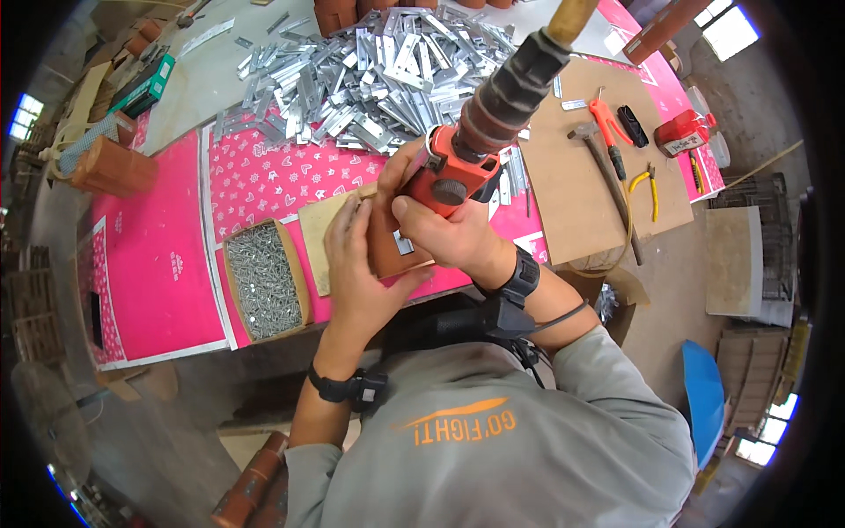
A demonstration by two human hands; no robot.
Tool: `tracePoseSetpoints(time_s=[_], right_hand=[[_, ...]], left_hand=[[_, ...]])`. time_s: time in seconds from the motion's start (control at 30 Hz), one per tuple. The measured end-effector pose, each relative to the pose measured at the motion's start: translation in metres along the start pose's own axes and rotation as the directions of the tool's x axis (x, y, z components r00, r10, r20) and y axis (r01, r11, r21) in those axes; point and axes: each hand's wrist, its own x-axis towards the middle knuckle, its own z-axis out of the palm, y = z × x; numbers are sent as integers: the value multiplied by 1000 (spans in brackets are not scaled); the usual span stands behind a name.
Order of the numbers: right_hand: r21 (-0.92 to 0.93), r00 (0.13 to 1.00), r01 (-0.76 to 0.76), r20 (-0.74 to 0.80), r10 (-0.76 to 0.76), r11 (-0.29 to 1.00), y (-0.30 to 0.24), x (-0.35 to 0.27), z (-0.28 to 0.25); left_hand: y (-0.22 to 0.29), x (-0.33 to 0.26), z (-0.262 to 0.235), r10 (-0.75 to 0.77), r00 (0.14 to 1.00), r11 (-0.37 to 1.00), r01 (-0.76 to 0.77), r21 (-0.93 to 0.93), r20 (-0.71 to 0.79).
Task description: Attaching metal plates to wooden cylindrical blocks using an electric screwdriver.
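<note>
In my right hand (458, 236) is a red and black rivet gun (451, 176), the fingers wrapped round its red body. Its thick dark barrel slants up and away to the right, towards a tan shaft end. My left hand (356, 268) grips a reddish-brown piece (385, 239) at its left side, thumb underneath. On that piece lies a small silver metal plate (403, 244), just below the tool. The tool's working tip is hidden behind my right hand. A pale board (319, 242) lies flat beneath, beside my left fingers.
Left of my hands stands an open box (307, 304) of silver rivets (264, 282). Beyond is a heap of metal plates (378, 75). On a brown board (572, 194) lie a hammer (607, 176), orange-handled pliers (607, 123) and yellow-handled pliers (652, 189). A red container (682, 134) stands farther right.
</note>
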Motion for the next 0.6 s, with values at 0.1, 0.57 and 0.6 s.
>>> tracePoseSetpoints(time_s=[0.1,0.57,0.6], right_hand=[[-101,995,34,95,-25,994,-8,5,-6],[-215,966,-197,123,227,957,-44,3,-25],[-178,968,-209,102,229,962,-41,0,-28]], left_hand=[[-9,-4,-32,-81,992,986,94,139,-99],[-57,-13,-114,-411,912,753,341,563,-3],[-58,-13,-114,-404,915,765,340,546,-4]])
